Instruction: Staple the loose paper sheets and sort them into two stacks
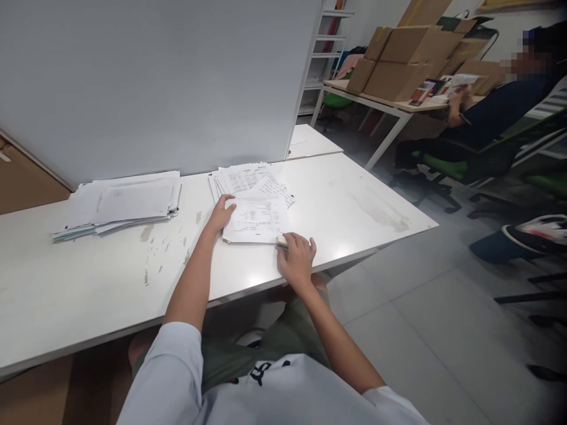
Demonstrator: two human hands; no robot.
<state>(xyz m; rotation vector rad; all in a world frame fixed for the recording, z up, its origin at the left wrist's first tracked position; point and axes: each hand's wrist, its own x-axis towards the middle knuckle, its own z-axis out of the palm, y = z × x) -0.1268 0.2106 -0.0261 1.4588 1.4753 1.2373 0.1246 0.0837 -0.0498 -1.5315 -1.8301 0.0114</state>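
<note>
A small stack of printed paper sheets (257, 221) lies near the front edge of the white table. My left hand (222, 213) rests at the stack's upper left edge, thumb and fingers apart. At the lower right corner of the sheets, my right hand (296, 257) is closed on a small cream-coloured object with a dark underside (282, 241); its kind is too small to make out. Behind the stack are more printed papers (243, 177), with a slip of paper (272, 189) lying slantwise over them.
To the left sits a thick pile of papers (133, 203) on the table (332, 236). A grey partition (155, 77) rises behind. Right of it, a person (500, 112) sits on a green chair by another table holding cardboard boxes (398, 65). A dark bin (505, 242) stands on the floor.
</note>
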